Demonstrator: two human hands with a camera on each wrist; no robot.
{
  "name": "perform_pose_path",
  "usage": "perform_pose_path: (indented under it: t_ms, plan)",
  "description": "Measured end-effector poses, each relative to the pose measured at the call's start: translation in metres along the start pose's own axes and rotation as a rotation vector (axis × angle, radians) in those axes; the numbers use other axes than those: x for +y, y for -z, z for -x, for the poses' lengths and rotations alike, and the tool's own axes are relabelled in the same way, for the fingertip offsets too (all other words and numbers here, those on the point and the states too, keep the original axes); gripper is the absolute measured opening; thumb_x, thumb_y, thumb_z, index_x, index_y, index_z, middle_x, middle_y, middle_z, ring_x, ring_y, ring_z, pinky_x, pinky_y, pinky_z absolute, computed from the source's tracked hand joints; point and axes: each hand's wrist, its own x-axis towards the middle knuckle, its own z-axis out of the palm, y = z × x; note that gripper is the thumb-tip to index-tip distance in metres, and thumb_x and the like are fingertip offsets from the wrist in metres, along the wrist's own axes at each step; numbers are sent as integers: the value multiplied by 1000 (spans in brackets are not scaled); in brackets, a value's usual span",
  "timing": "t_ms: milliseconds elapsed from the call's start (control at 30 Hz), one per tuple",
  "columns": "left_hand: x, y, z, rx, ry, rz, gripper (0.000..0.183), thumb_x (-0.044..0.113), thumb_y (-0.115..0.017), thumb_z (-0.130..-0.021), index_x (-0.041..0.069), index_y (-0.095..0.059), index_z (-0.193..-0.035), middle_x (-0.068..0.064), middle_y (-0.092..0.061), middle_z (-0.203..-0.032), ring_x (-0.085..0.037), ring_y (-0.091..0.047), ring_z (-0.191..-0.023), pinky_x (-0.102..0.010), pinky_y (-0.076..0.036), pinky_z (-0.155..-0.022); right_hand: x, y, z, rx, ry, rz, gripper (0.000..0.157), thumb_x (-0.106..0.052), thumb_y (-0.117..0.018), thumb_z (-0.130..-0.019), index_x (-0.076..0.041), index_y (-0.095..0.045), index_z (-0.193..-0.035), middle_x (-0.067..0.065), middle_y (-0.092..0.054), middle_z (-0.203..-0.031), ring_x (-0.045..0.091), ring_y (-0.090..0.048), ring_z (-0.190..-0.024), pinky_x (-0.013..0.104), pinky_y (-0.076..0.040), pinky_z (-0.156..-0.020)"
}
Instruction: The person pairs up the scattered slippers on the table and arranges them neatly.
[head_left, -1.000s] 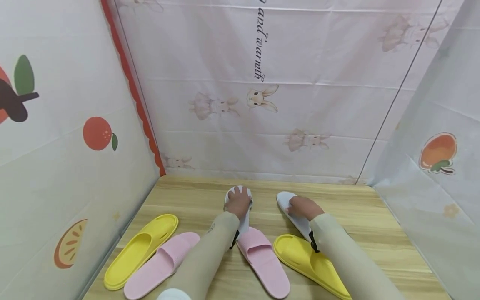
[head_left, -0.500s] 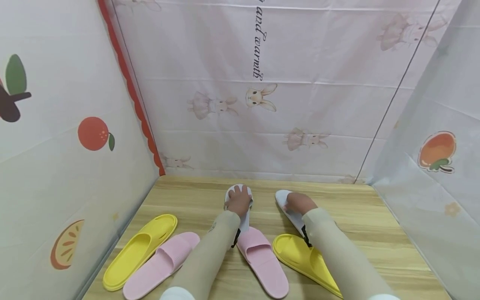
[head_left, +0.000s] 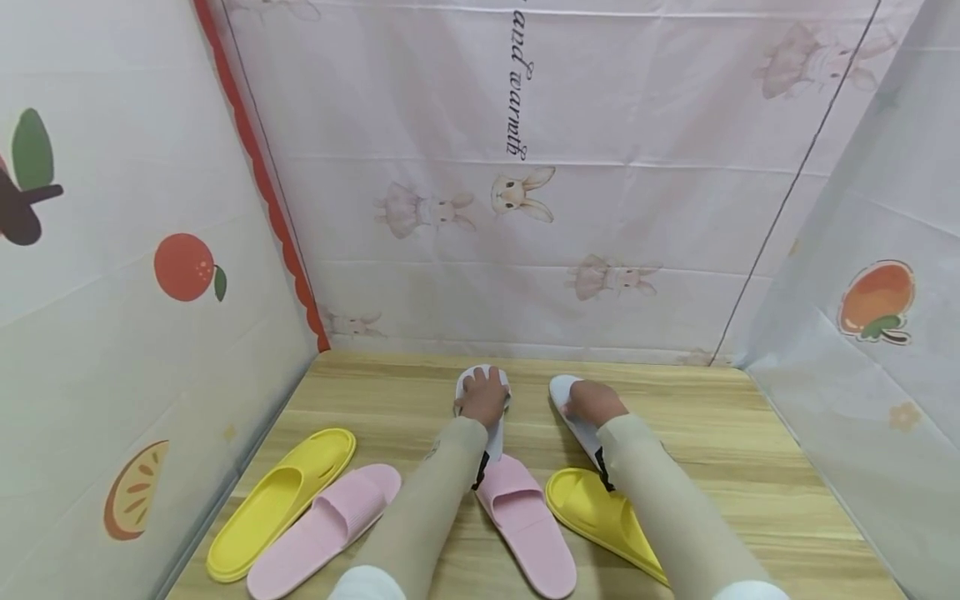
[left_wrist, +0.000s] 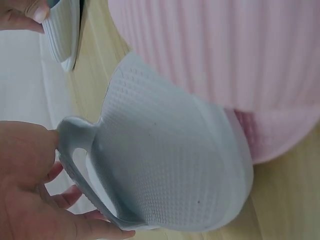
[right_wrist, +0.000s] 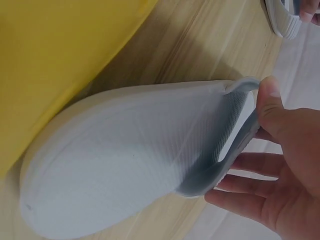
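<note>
the left hand (head_left: pixel 483 397) grips one pale slide (left_wrist: pixel 165 155), the right hand (head_left: pixel 595 402) the other pale slide (right_wrist: pixel 100 165), fingers and thumb spanning each raised strap (left_wrist: pixel 75 130), likely the easiest hold; heels point toward a pink slide (head_left: pixel 528 529) and yellow slipper (head_left: pixel 596 510)

head view looks forward and down from above, close wrist views sharing both hands (head_left: pixel 483 400) (head_left: pixel 597 403) with it

In the head view, the beige cloth right sleeve (head_left: pixel 678 508) hides part of the smooth yellow slipper (head_left: pixel 600 508) beneath it, the right fingers (right_wrist: pixel 250 185) are mostly out of sight, black cursive lettering (head_left: pixel 516 92) is cut off by the top edge, and a dark mark (head_left: pixel 432 450) on the beige cloth left sleeve (head_left: pixel 442 492) is too small to read.
</note>
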Motion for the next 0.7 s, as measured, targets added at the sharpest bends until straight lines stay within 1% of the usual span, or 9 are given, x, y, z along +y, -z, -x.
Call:
perform_pose_path:
  t_ms: [133, 267, 367, 433, 567, 700]
  plan:
    - [0, -5, -5, 22, 13, 14, 44, 36, -47, -107, 7, -42, -139, -26, -43, -136, -50, -41, -123, -79, -43, -80, -2, -2, -3, 28, 14, 1, 28, -32, -73, -92, -5, -73, -85, 7, -68, -82, 21, -54, -67, 39, -49, -67]
    - [4, -7, -8, 43, 27, -3, 44, 36, -49, -106, 7, -44, -138, -25, -45, -134, -49, -43, -122, -78, -44, -80, -4, -3, -8, 36, 8, -1, 29, -33, -73, -91, -5, -75, -89, 8, -70, -86, 21, -55, -68, 40, -50, -67]
    - [8, -7, -10, 40, 37, -12, 44, 37, -48, -107, 8, -43, -139, -25, -45, -133, -49, -43, -124, -77, -45, -81, -4, -4, -9, 44, -4, -6, 29, -33, -74, -90, -4, -76, -91, 8, -70, -86, 22, -56, -69, 40, -50, -67]
    - [12, -5, -9, 36, 45, -1, 44, 36, -49, -106, 8, -43, -139, -25, -45, -134, -49, -43, -124, -76, -45, -83, -5, -4, -10, 53, -3, -6, 29, -33, -74, -90, -4, -76, -92, 9, -71, -86, 22, -56, -68, 40, -50, -67]
    - [17, -1, -10, -4, 74, 13, 46, 36, -48, -107, 7, -42, -142, -24, -43, -137, -47, -41, -128, -75, -43, -88, -7, -4, -11, 72, 8, -2, 28, -32, -75, -90, -3, -76, -92, 9, -72, -87, 22, -55, -68, 40, -50, -67]
    - [17, 5, -11, -69, 88, 35, 45, 36, -45, -107, 7, -42, -142, -21, -42, -140, -44, -38, -132, -72, -42, -93, -9, -5, -13, 94, 25, 8, 29, -32, -76, -89, -3, -76, -89, 9, -72, -86, 22, -54, -68, 40, -50, -68]
